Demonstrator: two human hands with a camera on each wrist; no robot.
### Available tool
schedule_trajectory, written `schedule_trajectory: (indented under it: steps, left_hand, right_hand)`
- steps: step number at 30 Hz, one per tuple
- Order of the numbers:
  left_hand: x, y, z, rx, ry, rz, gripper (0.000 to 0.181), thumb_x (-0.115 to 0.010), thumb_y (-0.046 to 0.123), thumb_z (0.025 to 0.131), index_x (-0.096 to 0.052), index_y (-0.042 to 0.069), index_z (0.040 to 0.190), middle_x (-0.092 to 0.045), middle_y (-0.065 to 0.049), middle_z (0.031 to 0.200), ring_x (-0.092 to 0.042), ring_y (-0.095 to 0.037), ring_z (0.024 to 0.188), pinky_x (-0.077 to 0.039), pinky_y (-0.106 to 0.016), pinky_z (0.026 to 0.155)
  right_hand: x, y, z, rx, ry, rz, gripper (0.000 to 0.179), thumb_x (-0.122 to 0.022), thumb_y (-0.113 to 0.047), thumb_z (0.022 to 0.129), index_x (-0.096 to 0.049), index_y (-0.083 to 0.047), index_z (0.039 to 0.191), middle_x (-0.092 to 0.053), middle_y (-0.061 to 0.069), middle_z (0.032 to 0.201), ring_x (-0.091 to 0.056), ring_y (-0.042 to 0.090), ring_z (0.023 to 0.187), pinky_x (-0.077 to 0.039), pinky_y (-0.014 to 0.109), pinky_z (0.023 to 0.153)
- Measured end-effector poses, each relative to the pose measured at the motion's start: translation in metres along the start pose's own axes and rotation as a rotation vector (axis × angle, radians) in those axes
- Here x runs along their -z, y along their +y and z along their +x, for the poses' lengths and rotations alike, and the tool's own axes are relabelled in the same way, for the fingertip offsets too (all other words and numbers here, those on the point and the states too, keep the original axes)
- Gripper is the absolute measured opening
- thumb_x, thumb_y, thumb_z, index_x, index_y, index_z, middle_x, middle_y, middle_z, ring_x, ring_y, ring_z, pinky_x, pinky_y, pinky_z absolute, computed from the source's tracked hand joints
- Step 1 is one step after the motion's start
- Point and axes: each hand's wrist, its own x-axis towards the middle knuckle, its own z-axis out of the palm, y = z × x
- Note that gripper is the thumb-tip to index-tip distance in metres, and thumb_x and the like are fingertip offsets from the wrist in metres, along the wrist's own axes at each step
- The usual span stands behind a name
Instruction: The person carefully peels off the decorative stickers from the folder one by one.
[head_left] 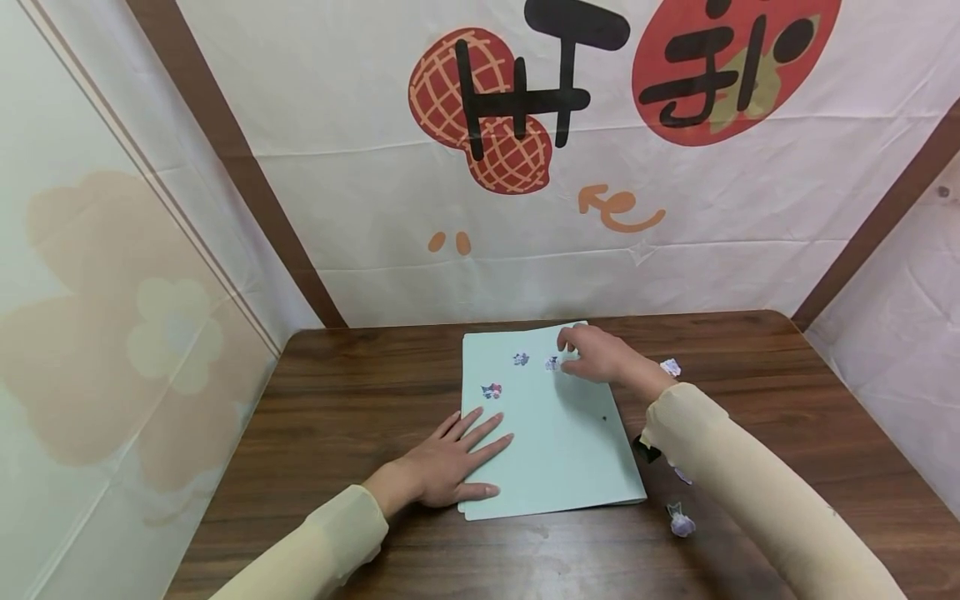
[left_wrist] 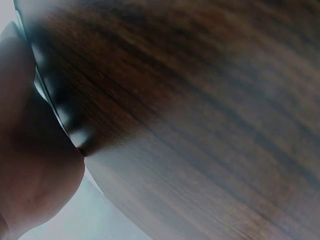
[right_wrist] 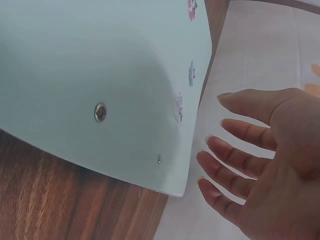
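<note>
A pale mint-green folder (head_left: 555, 450) lies on the wooden table, with several small purple cartoon stickers on its upper part. My left hand (head_left: 457, 462) rests flat on the folder's left edge, fingers spread; in the left wrist view only part of that hand (left_wrist: 40, 185) shows. Over the folder's upper right is my right hand (head_left: 596, 354), its fingers loosely bent, beside one sticker (head_left: 552, 363). Nothing is between its fingers (right_wrist: 240, 135) in the right wrist view. Two other stickers, a purple one (head_left: 521, 359) and a pink-and-dark one (head_left: 491, 391), sit further left.
Right of the folder lie a white-and-purple piece (head_left: 671, 367), a black object (head_left: 647, 450) partly under the right sleeve, a small purple piece (head_left: 682, 476) and a purple-and-white item (head_left: 681, 522). A metal snap (right_wrist: 100, 112) is on the folder. A printed cloth (head_left: 360, 208) hangs behind the table.
</note>
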Motion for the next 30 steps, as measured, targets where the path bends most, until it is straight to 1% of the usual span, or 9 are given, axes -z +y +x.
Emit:
schedule_trajectory:
  steps: [3, 7, 8, 10, 14, 15, 20, 25, 30]
  left_hand:
    - [-0.001, 0.0, 0.0, 0.002, -0.005, -0.003, 0.077, -0.025, 0.074, 0.101, -0.008, 0.036, 0.165, 0.005, 0.003, 0.173, 0.007, -0.03, 0.158, -0.004, -0.057, 0.125]
    - [0.0, 0.0, -0.001, -0.002, -0.004, -0.01, 0.077, -0.027, 0.073, 0.101, -0.009, 0.035, 0.166, 0.004, 0.002, 0.173, 0.007, -0.03, 0.158, -0.005, -0.058, 0.124]
    - [0.0, 0.001, -0.001, -0.005, 0.0, -0.012, 0.076, -0.027, 0.073, 0.102, -0.01, 0.034, 0.166, 0.004, 0.001, 0.173, 0.006, -0.031, 0.158, -0.005, -0.058, 0.124]
    - [0.001, 0.001, -0.002, -0.01, 0.009, -0.012, 0.076, -0.028, 0.072, 0.102, -0.012, 0.033, 0.166, 0.002, 0.0, 0.174, 0.005, -0.031, 0.158, -0.006, -0.058, 0.124]
    - [0.001, 0.002, -0.003, -0.01, 0.015, -0.001, 0.076, -0.027, 0.072, 0.102, -0.012, 0.033, 0.166, 0.002, 0.0, 0.174, 0.005, -0.031, 0.158, -0.006, -0.058, 0.124]
    - [0.001, 0.002, -0.003, -0.007, 0.012, 0.003, 0.076, -0.026, 0.072, 0.102, -0.012, 0.033, 0.166, 0.002, 0.0, 0.174, 0.005, -0.031, 0.159, -0.006, -0.058, 0.124]
    - [0.001, 0.002, -0.002, -0.003, 0.008, 0.012, 0.076, -0.024, 0.073, 0.102, -0.011, 0.034, 0.166, 0.003, 0.001, 0.173, 0.005, -0.03, 0.159, -0.007, -0.058, 0.125]
    - [0.001, 0.002, -0.002, -0.003, 0.01, 0.023, 0.076, -0.025, 0.072, 0.102, -0.011, 0.034, 0.166, 0.003, 0.001, 0.173, 0.004, -0.031, 0.159, -0.008, -0.058, 0.124]
    - [0.0, 0.002, -0.002, -0.003, 0.014, 0.024, 0.076, -0.025, 0.072, 0.102, -0.01, 0.033, 0.166, 0.003, 0.001, 0.173, 0.005, -0.031, 0.159, -0.008, -0.058, 0.124]
  right_hand:
    - [-0.003, 0.002, 0.005, -0.007, -0.008, 0.001, 0.03, -0.067, -0.014, 0.097, -0.063, 0.001, 0.123, -0.065, 0.019, 0.118, -0.06, 0.032, 0.109, -0.051, 0.049, 0.09]
    - [-0.003, 0.004, 0.01, 0.006, -0.027, 0.006, 0.031, -0.066, -0.014, 0.096, -0.063, 0.002, 0.123, -0.065, 0.019, 0.117, -0.06, 0.034, 0.111, -0.051, 0.049, 0.091]
    - [-0.005, 0.008, 0.013, 0.026, -0.023, 0.0, 0.03, -0.067, -0.015, 0.096, -0.064, 0.001, 0.121, -0.065, 0.019, 0.115, -0.061, 0.034, 0.109, -0.052, 0.048, 0.088]
    - [-0.006, 0.008, 0.015, 0.023, -0.034, 0.001, 0.03, -0.066, -0.015, 0.095, -0.064, 0.001, 0.121, -0.064, 0.019, 0.115, -0.061, 0.033, 0.108, -0.052, 0.047, 0.088]
    - [-0.013, 0.012, 0.02, 0.004, -0.044, 0.006, 0.032, -0.065, -0.011, 0.095, -0.063, 0.004, 0.123, -0.064, 0.02, 0.117, -0.061, 0.032, 0.108, -0.052, 0.047, 0.092]
    - [-0.014, 0.009, 0.02, -0.018, -0.053, 0.015, 0.033, -0.065, -0.01, 0.095, -0.063, 0.005, 0.125, -0.064, 0.02, 0.118, -0.061, 0.032, 0.11, -0.05, 0.049, 0.095]
    - [-0.022, 0.013, 0.024, -0.039, -0.046, 0.009, 0.038, -0.067, -0.009, 0.094, -0.062, 0.008, 0.127, -0.064, 0.021, 0.119, -0.06, 0.033, 0.109, -0.05, 0.048, 0.096]
    - [-0.025, 0.012, 0.024, -0.069, -0.045, -0.006, 0.04, -0.067, -0.01, 0.094, -0.063, 0.01, 0.128, -0.063, 0.022, 0.123, -0.059, 0.033, 0.112, -0.049, 0.049, 0.1]
    - [-0.027, 0.013, 0.024, -0.084, -0.04, -0.007, 0.039, -0.066, -0.01, 0.094, -0.063, 0.009, 0.128, -0.062, 0.021, 0.122, -0.057, 0.031, 0.108, -0.049, 0.048, 0.1]
